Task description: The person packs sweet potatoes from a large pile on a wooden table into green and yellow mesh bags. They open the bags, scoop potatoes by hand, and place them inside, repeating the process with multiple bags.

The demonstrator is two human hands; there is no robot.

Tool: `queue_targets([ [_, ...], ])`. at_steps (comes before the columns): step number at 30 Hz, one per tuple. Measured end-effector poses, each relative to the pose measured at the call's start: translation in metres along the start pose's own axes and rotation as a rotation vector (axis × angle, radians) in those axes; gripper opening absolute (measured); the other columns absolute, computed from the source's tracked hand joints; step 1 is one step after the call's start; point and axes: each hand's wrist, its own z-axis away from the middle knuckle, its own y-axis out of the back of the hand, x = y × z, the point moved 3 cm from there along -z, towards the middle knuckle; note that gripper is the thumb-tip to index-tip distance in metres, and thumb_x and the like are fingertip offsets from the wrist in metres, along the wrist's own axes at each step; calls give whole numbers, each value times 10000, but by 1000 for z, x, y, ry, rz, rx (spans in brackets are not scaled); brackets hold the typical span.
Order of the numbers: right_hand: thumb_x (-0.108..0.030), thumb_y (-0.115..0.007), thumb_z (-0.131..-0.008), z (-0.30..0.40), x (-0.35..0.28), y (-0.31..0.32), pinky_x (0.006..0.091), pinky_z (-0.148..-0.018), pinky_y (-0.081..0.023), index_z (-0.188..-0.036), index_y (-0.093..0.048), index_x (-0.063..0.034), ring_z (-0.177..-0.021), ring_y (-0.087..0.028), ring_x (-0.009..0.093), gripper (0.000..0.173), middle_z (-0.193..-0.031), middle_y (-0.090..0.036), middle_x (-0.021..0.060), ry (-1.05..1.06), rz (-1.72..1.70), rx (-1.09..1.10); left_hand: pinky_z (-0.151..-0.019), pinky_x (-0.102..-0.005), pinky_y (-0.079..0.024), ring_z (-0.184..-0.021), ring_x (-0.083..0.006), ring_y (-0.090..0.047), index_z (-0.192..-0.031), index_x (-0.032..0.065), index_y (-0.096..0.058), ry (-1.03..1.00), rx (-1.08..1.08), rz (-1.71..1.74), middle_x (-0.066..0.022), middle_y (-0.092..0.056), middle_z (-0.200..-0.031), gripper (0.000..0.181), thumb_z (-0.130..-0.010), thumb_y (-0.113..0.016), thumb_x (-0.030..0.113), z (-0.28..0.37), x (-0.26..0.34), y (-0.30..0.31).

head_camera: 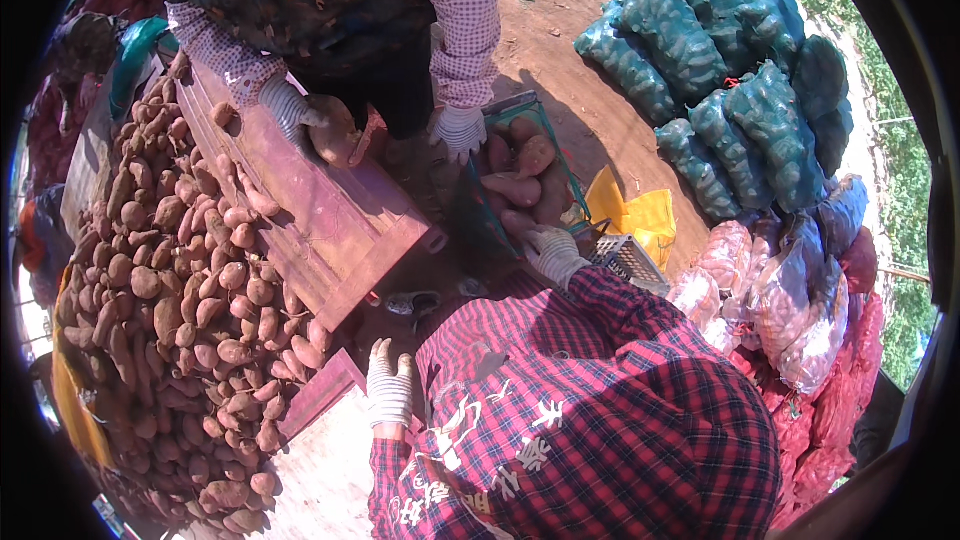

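Observation:
My left hand (391, 382), in a striped knit glove, is raised and holds nothing, its fingers apart beside a red board (326, 394). My right hand (556, 256), gloved alike, rests at the near edge of a green-netted crate (574, 191). Its fingertips are beside the large sweet potatoes (517, 189) inside; whether they grip the rim is unclear. Across from me, a co-worker's gloved hand (459, 131) touches the crate's far left side. The co-worker's other hand (289, 111) holds a big sweet potato (334, 133) over a sloping red panel (300, 172).
A large heap of sweet potatoes (180, 285) spreads on the left. Filled green mesh sacks (675, 34) stand at the upper right, with pink and red sacks (817, 412) below them. A grey plastic basket (626, 262) and a yellow sack (649, 217) lie beside the crate.

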Motion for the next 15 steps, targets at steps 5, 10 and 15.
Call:
queue_targets([
  [5,-323,-549,-897,-9,17,-10,512,-748,-506,-998,-685,-104,-826,-649,397,277,-878,-676,201,-9,42,-244,-1089,-400,-387,-1288,-355,-485,-1311,14,-532,39,105,-5,-197,-502,-1397,436,-904,-621,141,40,4,-10],
  [10,-422,-532,-910,-14,13,-3,510,-796,-494,-1019,-693,-122,-872,-652,392,358,-894,-685,206,29,24,-374,-1097,-379,-377,-1281,-334,-497,-1267,1,-568,259,235,190,-188,-535,-1363,383,-907,-610,124,79,15,-7],
  [15,-478,-685,-788,-8,-1,5,515,-738,-495,-1056,-663,-89,-842,-647,408,473,-920,-677,208,235,149,-496,-1078,-408,-400,-1262,-369,-502,-1237,-5,-579,314,323,230,-216,-529,-1353,385,-903,-607,185,117,-15,-21],
])
